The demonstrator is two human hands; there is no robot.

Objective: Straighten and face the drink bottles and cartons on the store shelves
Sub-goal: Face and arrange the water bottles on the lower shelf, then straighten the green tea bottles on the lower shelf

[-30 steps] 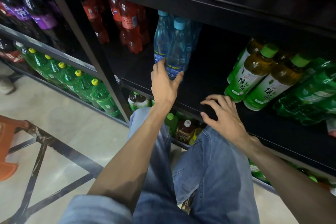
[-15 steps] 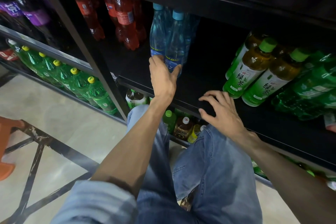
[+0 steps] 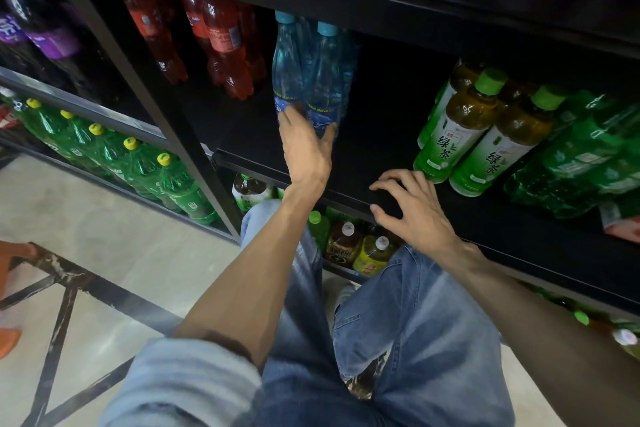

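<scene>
Two blue-capped water bottles (image 3: 313, 80) stand upright and touching each other just beyond the left hand (image 3: 306, 149), on the black shelf (image 3: 381, 135). Left hand reaches up to their bases: fingers at the labelled lower part of the nearer bottles, thumb spread toward the right bottle; whether the fingers wrap the plastic or only touch it cannot be told, since the fingertips are hidden against the labels. Right hand (image 3: 412, 208) is apart from the left, lower and to its right, fingers loosely curled and spread, tips resting on the shelf's front edge, holding nothing. Just beyond and right of the right hand: green-tea bottles (image 3: 485, 135) with green caps, leaning, front two side by side, one base close to the fingertips. Left of the left hand, farther back: red soda bottles (image 3: 225, 45). Further left, past a black upright, a row of green bottles with yellow caps (image 3: 145, 166). Below the right hand, lower shelf, small bottles (image 3: 356, 246) between the knees in blue jeans (image 3: 415, 340).
</scene>
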